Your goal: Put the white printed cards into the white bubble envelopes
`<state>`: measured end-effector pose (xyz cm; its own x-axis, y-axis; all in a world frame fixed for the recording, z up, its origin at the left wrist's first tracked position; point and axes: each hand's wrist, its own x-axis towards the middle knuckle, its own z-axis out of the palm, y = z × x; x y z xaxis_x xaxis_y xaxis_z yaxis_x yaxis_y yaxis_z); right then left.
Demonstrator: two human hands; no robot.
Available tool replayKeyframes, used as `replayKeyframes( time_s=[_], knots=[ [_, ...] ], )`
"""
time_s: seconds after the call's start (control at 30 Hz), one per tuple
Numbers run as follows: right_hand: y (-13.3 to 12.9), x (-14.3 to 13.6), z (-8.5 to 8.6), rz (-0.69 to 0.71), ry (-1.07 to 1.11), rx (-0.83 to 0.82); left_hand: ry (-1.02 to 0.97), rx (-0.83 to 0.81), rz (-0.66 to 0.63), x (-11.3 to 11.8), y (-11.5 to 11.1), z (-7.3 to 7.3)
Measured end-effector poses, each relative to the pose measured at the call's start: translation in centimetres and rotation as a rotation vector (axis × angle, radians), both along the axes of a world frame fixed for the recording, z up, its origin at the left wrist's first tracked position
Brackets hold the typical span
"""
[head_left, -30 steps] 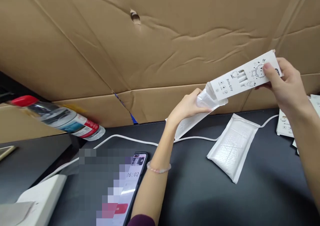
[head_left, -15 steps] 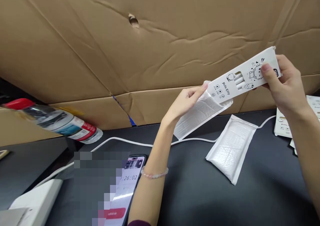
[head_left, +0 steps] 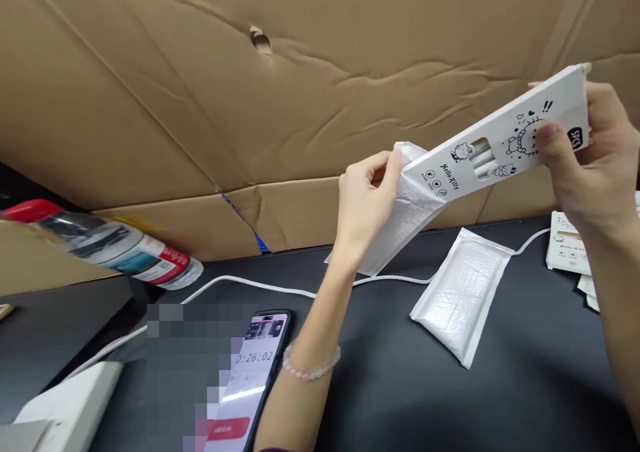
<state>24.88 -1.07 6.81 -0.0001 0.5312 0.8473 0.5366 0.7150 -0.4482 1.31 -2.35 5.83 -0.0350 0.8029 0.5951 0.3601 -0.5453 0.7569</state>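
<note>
My right hand (head_left: 590, 152) grips the outer end of a white Hello Kitty box (head_left: 515, 139), thumb across its printed front. Pens or sticks show through a small window in the box. The box's lower left end sits at the mouth of a white padded envelope (head_left: 405, 222). My left hand (head_left: 367, 199) pinches the envelope's open edge between thumb and fingers. How far the box reaches inside is hidden. A second padded envelope (head_left: 463, 299) lies on the black table (head_left: 400, 372), below the box.
More printed white boxes (head_left: 565, 242) lie at the right, partly behind my right forearm. A white cable (head_left: 260, 285) crosses the table. At the left are a phone (head_left: 245, 372), a tilted water bottle (head_left: 130, 245) and a white object (head_left: 70, 405). Cardboard (head_left: 300, 105) stands behind.
My right hand and the box have moved right and slightly up. My left hand now pinches the envelope's edge, pulling its mouth up into a point, and has shifted a little.
</note>
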Motion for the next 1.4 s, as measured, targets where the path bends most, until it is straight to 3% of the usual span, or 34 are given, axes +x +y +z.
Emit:
replayKeyframes(
  time_s=[0.23, 0.4, 0.6, 0.67, 0.77, 0.93, 1.0, 1.17, 1.4],
  knots=[
    [-1.5, -1.5, 0.2, 0.086, -0.046, 0.03, 0.081, 0.039, -0.02, 1.3, -1.6, 0.9],
    [-2.2, -4.6, -0.9, 0.026, 0.112, 0.143, -0.097, 0.066, -0.033, 2.3, -2.0, 0.9],
    [-2.0, -6.2, -2.1, 0.251, -0.328, -0.073, -0.226, 0.096, -0.044, 2.1, -1.6, 0.6],
    [-2.0, -6.1, -2.2, 0.29, -0.296, -0.174, -0.261, 0.113, -0.066, 1.8, -1.4, 0.6],
    [-2.1, -6.1, -1.9, 0.304, -0.064, -0.313, -0.256, 0.08, -0.079, 1.0, -1.0, 0.8],
    [-2.5, -5.3, -0.8, 0.335, 0.149, -0.525, -0.037, -0.022, -0.173, -0.5, -0.4, 0.8],
    [-2.0, -4.6, -0.6, 0.381, 0.155, -0.539, 0.016, -0.025, -0.255, -0.8, -0.2, 0.7],
    [-0.3, -2.5, -1.3, 0.516, 0.011, -0.401, 0.08, 0.024, -0.51, -1.7, 0.1, 0.6],
    [0.0, -1.4, -1.5, 0.659, -0.153, -0.471, 0.21, -0.168, -0.551, -2.4, -0.8, 1.3]
  ],
)
